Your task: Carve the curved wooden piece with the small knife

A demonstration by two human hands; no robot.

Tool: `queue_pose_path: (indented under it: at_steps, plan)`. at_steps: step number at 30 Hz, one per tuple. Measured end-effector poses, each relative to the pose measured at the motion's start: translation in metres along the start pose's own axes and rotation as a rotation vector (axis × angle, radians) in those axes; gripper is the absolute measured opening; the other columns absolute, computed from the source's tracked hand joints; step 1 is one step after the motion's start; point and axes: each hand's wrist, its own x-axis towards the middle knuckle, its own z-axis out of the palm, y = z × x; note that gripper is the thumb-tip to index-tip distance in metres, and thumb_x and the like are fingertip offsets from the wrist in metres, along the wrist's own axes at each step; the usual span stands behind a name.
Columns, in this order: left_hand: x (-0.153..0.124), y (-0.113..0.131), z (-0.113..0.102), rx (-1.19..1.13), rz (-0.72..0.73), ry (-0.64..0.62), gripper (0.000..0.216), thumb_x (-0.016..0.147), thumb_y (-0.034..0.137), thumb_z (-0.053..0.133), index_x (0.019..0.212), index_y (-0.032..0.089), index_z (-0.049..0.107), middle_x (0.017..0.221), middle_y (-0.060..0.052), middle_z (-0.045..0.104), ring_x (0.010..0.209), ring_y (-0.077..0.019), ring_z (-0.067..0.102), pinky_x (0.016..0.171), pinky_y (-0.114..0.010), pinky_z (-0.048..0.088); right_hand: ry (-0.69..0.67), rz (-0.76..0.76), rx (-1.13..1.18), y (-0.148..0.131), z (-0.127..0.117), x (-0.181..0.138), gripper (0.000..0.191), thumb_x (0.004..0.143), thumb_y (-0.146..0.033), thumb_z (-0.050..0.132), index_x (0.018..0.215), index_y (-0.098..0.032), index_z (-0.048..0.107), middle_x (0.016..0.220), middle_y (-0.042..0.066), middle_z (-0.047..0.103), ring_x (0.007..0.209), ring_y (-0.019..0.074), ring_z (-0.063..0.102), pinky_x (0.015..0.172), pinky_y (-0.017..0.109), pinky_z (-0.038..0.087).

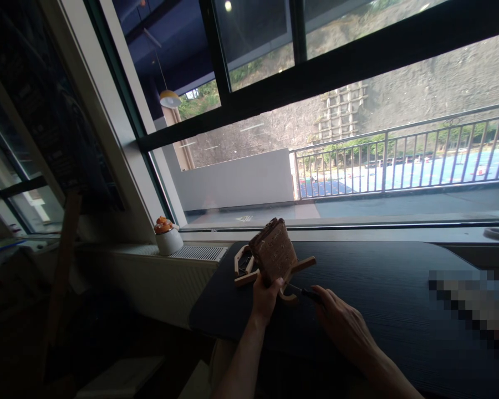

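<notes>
Head view: the left hand (266, 299) is closed on the lower end of a brown block (275, 250), which is held tilted above the dark table (399, 285). The right hand (343, 318) is curled around the dark handle of a thin-shafted tool (311, 294); the shaft points at the block's lower edge, contact not determinable. A pale wooden bar (305, 264) and a curved wooden piece (289, 300) show beside the block, and an angular wooden frame (237, 261) to its left. Marks on the block's face are too small to read. A white marking (244, 219) by the window is illegible; print on the dark wall panel (45, 105) is too dim to read.
</notes>
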Motion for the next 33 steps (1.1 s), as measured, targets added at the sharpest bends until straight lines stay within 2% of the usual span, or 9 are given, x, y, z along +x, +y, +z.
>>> queue_pose_path:
  at_steps: [10,14,21,23,26,28,33]
  plan:
    - [0.0007,-0.0027,-0.0016,0.014,0.002,-0.002,0.029,0.060,0.023,0.075,0.087,0.014,0.069,0.087,-0.006,0.072,0.086,-0.0243,0.065,0.080,-0.033,0.047,-0.009,0.031,0.022,-0.0017,-0.0044,0.0020,0.016,0.090,-0.026,0.037,0.100,-0.024,0.050,0.090,0.002,0.067,0.074,0.0171,0.066,0.057,0.026,0.047]
    - [0.0004,-0.0021,-0.0011,0.019,0.010,-0.014,0.029,0.061,0.023,0.074,0.088,0.014,0.069,0.089,-0.007,0.073,0.088,-0.0246,0.065,0.081,-0.033,0.047,-0.032,0.048,-0.025,0.0015,0.0005,0.0000,0.014,0.092,-0.027,0.038,0.095,-0.024,0.051,0.081,0.000,0.067,0.068,0.0158,0.066,0.056,0.026,0.044]
    - [0.0013,-0.0047,-0.0016,0.041,0.020,-0.043,0.032,0.062,0.023,0.074,0.092,0.014,0.068,0.089,-0.007,0.072,0.087,-0.0247,0.065,0.079,-0.033,0.047,-0.076,0.065,-0.138,0.0018,0.0044,-0.0018,0.029,0.095,-0.036,0.032,0.074,-0.023,0.049,0.062,-0.002,0.061,0.053,0.0155,0.062,0.047,0.026,0.034]
    - [0.0017,-0.0058,-0.0019,0.044,0.027,-0.047,0.031,0.062,0.023,0.074,0.091,0.014,0.068,0.088,-0.007,0.072,0.087,-0.0245,0.064,0.080,-0.033,0.047,-0.085,0.060,-0.122,-0.0005,0.0028,-0.0013,0.027,0.095,-0.035,0.032,0.077,-0.024,0.049,0.066,-0.002,0.063,0.057,0.0157,0.063,0.049,0.026,0.036]
    - [0.0016,-0.0063,-0.0024,0.041,0.027,-0.047,0.031,0.062,0.024,0.074,0.091,0.014,0.068,0.090,-0.007,0.072,0.088,-0.0243,0.065,0.080,-0.033,0.047,-0.104,0.047,-0.062,-0.0027,0.0001,-0.0006,0.012,0.092,-0.028,0.039,0.096,-0.024,0.049,0.085,0.000,0.067,0.071,0.0166,0.066,0.057,0.026,0.041]
    - [0.0011,-0.0057,-0.0027,0.041,0.019,-0.040,0.031,0.063,0.025,0.074,0.091,0.014,0.068,0.090,-0.007,0.072,0.087,-0.0242,0.065,0.079,-0.033,0.048,-0.125,0.066,-0.032,-0.0025,-0.0010,-0.0005,0.016,0.089,-0.024,0.042,0.104,-0.024,0.044,0.087,0.000,0.066,0.073,0.0173,0.066,0.058,0.027,0.042]
    - [-0.0002,-0.0027,-0.0019,0.046,0.003,-0.034,0.030,0.064,0.022,0.073,0.092,0.013,0.068,0.089,-0.007,0.072,0.087,-0.0242,0.065,0.079,-0.032,0.048,-0.099,0.074,-0.003,-0.0007,-0.0019,-0.0003,0.011,0.091,-0.025,0.038,0.100,-0.024,0.044,0.086,0.001,0.065,0.071,0.0171,0.065,0.056,0.027,0.043]
